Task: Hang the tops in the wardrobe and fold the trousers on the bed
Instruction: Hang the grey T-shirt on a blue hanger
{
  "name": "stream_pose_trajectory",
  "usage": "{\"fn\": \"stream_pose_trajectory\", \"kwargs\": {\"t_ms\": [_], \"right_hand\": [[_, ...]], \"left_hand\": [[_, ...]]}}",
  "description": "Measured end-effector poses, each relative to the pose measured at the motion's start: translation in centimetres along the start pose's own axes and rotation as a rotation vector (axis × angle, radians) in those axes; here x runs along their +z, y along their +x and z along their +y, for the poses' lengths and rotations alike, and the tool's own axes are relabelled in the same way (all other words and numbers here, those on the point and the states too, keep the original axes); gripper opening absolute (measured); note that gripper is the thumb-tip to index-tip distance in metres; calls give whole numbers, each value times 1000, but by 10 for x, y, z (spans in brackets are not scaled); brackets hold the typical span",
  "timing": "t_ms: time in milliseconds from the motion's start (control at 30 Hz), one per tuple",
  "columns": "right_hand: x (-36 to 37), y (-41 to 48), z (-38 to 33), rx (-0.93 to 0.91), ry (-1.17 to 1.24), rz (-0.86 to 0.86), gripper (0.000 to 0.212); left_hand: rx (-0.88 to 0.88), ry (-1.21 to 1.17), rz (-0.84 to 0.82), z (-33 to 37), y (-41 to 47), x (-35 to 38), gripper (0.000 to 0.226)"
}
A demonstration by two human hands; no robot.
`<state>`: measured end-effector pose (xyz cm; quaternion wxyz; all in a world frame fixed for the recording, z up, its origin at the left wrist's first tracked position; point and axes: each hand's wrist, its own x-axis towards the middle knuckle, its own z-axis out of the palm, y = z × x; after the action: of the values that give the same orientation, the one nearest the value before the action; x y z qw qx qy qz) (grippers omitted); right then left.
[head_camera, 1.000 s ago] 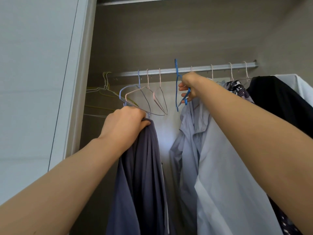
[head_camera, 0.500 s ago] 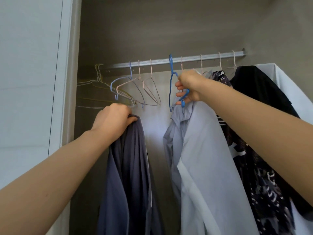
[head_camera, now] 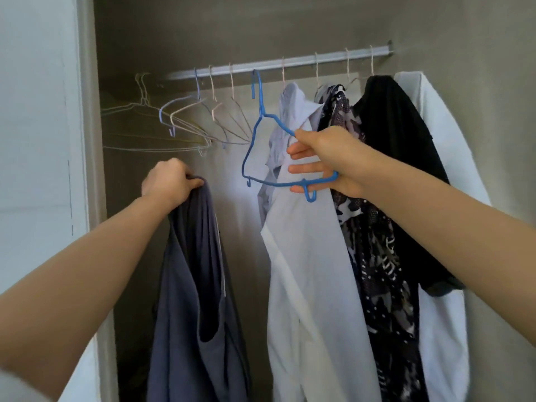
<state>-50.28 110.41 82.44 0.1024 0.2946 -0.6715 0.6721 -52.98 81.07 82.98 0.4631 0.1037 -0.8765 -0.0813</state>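
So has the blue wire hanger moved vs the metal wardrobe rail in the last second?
Yes. The blue wire hanger in the right hand has come down: its hook stood above the metal rail, now just below it.

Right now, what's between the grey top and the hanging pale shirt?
Head view: only the blue hanger, its free end, held by the right hand, in front of the wardrobe's back panel.

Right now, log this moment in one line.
left hand: grips grey top | right hand: holds blue hanger, hook near rail | status: top not yet on hanger
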Motion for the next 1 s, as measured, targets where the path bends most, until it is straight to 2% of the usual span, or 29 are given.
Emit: {"fn": "stream_pose_trajectory", "kwargs": {"t_ms": [300,567,700,767,867,1000], "right_hand": [[-71,-51,32,27,230,-240,32],[-84,-63,59,74,328,-365,34],[-94,-64,68,104,312,-448,35],[-96,-63,71,113,306,-457,36],[-99,-59,77,117,286,-434,37],[-96,-55,90,166,194,-466,36]], "left_hand": [[-171,-48,-14,4,-25,11,29],[-252,-25,-7,-33,-42,23,29],[-334,-24,2,-47,-43,40,40],[-352,-22,-4,-51,-41,43,36],[-297,26,1,-54,-41,44,26],[-78,157,-61,-39,-46,45,24]]}}
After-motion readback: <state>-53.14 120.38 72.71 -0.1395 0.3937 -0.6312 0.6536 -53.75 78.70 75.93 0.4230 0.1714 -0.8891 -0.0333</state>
